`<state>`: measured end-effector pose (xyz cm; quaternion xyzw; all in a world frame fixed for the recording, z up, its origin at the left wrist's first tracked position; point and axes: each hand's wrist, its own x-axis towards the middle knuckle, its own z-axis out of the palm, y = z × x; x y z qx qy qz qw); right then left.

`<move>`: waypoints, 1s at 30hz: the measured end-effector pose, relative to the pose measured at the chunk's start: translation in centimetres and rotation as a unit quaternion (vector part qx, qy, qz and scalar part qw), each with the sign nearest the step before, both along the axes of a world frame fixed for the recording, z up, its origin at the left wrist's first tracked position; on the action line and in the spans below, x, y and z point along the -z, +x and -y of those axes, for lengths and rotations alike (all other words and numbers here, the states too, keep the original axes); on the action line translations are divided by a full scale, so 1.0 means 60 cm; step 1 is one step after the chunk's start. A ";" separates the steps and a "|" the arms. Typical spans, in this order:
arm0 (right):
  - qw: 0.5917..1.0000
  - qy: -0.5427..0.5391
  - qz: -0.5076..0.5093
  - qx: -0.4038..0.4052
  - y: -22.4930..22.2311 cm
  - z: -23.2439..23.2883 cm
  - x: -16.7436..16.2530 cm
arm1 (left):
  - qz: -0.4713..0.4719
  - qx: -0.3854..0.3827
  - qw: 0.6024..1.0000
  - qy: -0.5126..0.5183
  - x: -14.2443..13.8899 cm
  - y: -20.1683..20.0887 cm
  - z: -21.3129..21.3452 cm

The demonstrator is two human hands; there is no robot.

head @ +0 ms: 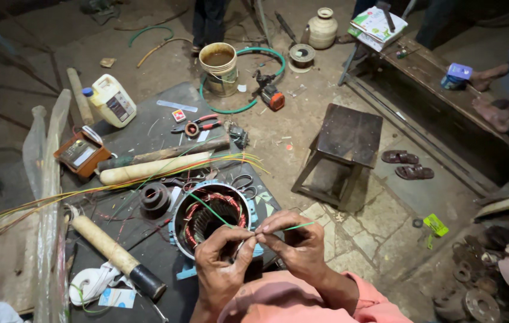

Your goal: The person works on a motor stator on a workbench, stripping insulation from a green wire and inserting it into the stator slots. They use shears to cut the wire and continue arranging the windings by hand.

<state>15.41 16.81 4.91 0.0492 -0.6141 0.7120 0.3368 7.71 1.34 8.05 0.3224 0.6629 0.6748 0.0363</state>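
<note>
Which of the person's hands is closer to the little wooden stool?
The right hand. It pinches the thin green wire on the side where the wooden stool stands, above and to its right. The left hand is farther off, over the motor stator.

A dark mat is spread over the dirt floor. Just ahead of the grip the motor stator sits on the mat; further out lie two wooden rods, red pliers and a white jug.
</note>
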 end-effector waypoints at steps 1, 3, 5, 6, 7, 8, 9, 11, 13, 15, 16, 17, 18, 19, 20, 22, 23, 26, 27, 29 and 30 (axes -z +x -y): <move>1.000 0.012 0.003 0.006 -0.004 0.001 0.001 | -0.004 -0.001 1.000 0.007 0.002 -0.003 0.002; 0.999 0.033 0.002 0.012 -0.012 0.003 0.001 | -0.003 -0.006 1.000 0.000 0.005 -0.008 0.006; 0.999 0.053 -0.013 0.005 -0.024 0.004 0.000 | 0.003 -0.017 1.000 -0.005 0.005 -0.016 0.008; 0.999 0.039 -0.008 0.007 -0.031 0.006 -0.002 | 0.008 -0.023 1.000 -0.007 0.004 -0.019 0.007; 1.000 0.024 -0.003 0.008 -0.035 0.009 -0.004 | 0.013 -0.029 0.999 -0.009 0.002 -0.023 0.007; 1.000 0.011 0.003 0.010 -0.042 0.010 -0.006 | 0.004 -0.034 0.999 0.000 0.001 -0.028 0.009; 0.999 0.035 -0.003 0.021 -0.047 0.011 -0.008 | -0.004 -0.036 0.999 0.008 0.000 -0.030 0.009; 0.995 0.083 -0.008 0.052 -0.052 0.010 -0.012 | -0.026 -0.041 0.999 0.018 0.000 -0.033 0.012; 0.993 0.107 -0.014 0.047 -0.054 0.004 -0.013 | -0.054 -0.043 0.997 0.021 0.004 -0.036 0.011; 0.991 0.127 -0.008 0.043 -0.057 -0.003 -0.012 | -0.064 -0.039 0.997 0.027 0.008 -0.040 0.010; 0.990 0.135 0.000 0.040 -0.058 -0.007 -0.010 | -0.071 -0.037 0.996 0.029 0.009 -0.042 0.010; 0.989 0.143 0.007 0.038 -0.060 -0.010 -0.009 | -0.050 -0.040 0.998 0.019 0.009 -0.043 0.010; 0.988 0.148 0.006 0.034 -0.063 -0.012 -0.007 | -0.030 -0.042 0.999 0.008 0.010 -0.044 0.010; 0.988 0.153 0.005 0.031 -0.065 -0.014 -0.005 | -0.011 -0.043 0.999 -0.002 0.010 -0.044 0.010; 0.987 0.157 0.004 0.028 -0.068 -0.015 -0.003 | -0.027 -0.041 0.999 0.006 0.010 -0.046 0.009; 0.989 0.144 0.021 0.023 -0.072 -0.016 0.000 | -0.057 -0.035 0.998 0.021 0.011 -0.046 0.007; 0.990 0.137 0.030 0.021 -0.072 -0.017 0.000 | -0.038 -0.037 0.998 0.015 0.012 -0.046 0.007; 0.988 0.146 0.038 0.018 -0.069 -0.022 -0.004 | 0.008 -0.029 1.000 0.007 0.019 -0.044 0.005; 0.986 0.161 0.037 0.020 -0.067 -0.024 -0.007 | 0.017 -0.018 1.000 0.011 0.022 -0.045 0.006; 0.981 0.189 0.031 0.023 -0.065 -0.028 -0.014 | 0.017 0.005 1.000 0.021 0.028 -0.051 0.010; 0.979 0.201 0.028 0.019 -0.063 -0.029 -0.017 | 0.011 0.017 0.999 0.027 0.030 -0.053 0.012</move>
